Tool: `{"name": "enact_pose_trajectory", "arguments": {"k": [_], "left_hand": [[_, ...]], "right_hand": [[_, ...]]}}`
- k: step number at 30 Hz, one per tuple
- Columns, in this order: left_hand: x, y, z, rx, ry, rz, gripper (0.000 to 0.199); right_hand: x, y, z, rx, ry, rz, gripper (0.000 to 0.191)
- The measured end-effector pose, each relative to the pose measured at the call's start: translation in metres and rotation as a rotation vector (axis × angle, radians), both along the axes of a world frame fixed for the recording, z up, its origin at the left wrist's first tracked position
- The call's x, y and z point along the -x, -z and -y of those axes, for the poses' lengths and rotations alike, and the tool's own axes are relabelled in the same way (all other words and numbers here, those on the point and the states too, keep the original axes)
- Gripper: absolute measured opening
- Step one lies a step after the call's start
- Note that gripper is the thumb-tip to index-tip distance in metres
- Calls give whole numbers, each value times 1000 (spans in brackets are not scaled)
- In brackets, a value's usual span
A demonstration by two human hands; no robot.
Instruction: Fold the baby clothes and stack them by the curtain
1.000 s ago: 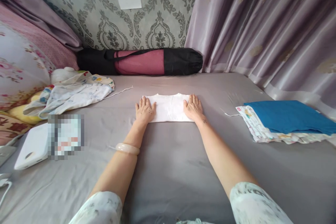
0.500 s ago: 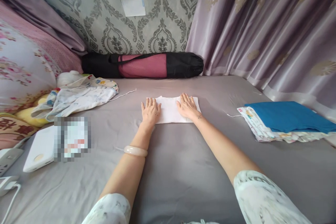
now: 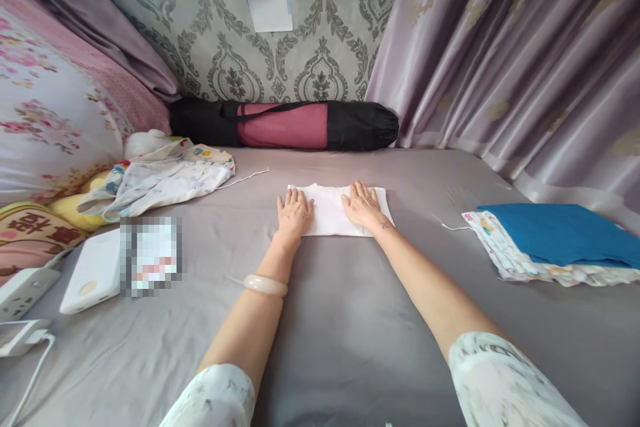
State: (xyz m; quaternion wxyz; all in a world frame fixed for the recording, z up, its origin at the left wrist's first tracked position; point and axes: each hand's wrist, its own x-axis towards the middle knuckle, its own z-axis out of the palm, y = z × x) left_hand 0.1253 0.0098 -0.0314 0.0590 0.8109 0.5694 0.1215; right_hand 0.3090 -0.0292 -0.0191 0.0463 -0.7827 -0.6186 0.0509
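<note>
A white folded cloth [image 3: 327, 215] lies flat on the grey bed sheet [image 3: 350, 320], straight ahead of me. My left hand [image 3: 295, 213] rests palm down on its left end, fingers apart. Toward the right end, my right hand [image 3: 364, 205] presses flat on the same cloth with its fingers stretched out. Both hands are open and grip nothing. The cloth's far edge shows between them, and parts of its two ends are covered by my palms. A pale bangle [image 3: 265, 285] circles my left forearm.
Folded garments with a blue cloth [image 3: 565, 232] on top lie at the right. A crumpled patterned garment [image 3: 165, 177], a white box-like device [image 3: 95, 270] and a power strip [image 3: 25, 293] are at the left. A rolled mat in a bag [image 3: 285, 125] lines the wall.
The camera view has turned slightly left, so everything sits a little further right. Both hands stay flat on the white cloth, with little visible movement.
</note>
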Motion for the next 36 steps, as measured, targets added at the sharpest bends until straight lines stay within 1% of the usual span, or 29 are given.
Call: {"name": "enact_pose_trajectory", "arguments": {"k": [3, 6, 13, 19, 23, 29, 33, 36], "left_hand": [[0, -1, 1, -39, 4, 0, 52], [1, -2, 1, -57, 5, 3, 50], [3, -2, -1, -17, -3, 51, 48], [4, -4, -2, 27, -13, 136, 45], [7, -4, -8, 32, -23, 217, 44], [17, -7, -20, 36, -130, 434, 47], [25, -11, -24, 41, -250, 591, 48], [30, -12, -26, 57, -321, 666, 49]], "right_hand": [[15, -2, -2, -28, -104, -6, 66], [26, 0, -5, -40, -189, -29, 67], [27, 11, -9, -28, -182, -69, 67], [28, 7, -11, 13, -176, -57, 66], [40, 4, -16, -14, -180, -51, 64], [67, 8, -29, -97, -251, -93, 63], [75, 12, -33, -62, -227, -120, 64], [75, 13, -32, -52, -228, -123, 65]]}}
